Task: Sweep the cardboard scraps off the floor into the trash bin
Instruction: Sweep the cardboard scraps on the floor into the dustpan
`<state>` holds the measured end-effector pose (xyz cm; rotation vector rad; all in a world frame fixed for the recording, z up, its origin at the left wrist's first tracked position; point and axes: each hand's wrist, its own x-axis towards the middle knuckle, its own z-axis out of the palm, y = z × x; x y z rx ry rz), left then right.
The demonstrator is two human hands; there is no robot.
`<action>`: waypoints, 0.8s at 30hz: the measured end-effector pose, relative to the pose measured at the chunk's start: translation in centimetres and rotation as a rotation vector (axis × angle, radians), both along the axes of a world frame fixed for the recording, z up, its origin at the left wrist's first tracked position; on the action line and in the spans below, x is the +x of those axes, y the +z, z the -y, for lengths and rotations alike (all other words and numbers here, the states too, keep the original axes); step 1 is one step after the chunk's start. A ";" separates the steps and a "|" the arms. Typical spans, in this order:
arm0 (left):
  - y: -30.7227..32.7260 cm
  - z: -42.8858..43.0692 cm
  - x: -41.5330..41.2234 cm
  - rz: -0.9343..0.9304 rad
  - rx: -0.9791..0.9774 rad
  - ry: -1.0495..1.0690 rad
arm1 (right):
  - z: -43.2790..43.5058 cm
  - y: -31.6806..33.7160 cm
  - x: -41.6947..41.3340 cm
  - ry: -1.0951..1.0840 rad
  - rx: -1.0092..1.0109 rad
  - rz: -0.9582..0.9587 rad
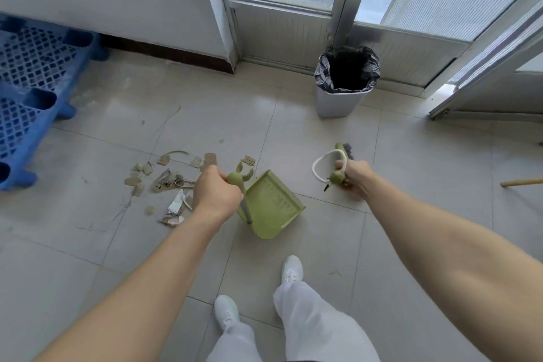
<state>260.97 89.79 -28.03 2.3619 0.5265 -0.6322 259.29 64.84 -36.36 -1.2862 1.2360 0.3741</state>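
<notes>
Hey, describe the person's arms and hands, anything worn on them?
Left arm and right arm are bare to the frame edge, no sleeves. The left hand and right hand have no gloves; no watch or rings show. Lower down, white trousers and white shoes.

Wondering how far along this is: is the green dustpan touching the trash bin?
Apart. The head view shows bare floor tile between the green dustpan and the trash bin.

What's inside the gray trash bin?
A black plastic bag lines the trash bin and folds over its rim. The inside is dark, so the bottom is hidden and I cannot tell if anything lies there.
</notes>
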 end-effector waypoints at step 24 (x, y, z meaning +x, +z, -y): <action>2.0 -17.4 -3.4 -0.024 0.039 0.260 | -23.0 3.2 -0.1 0.242 0.101 0.044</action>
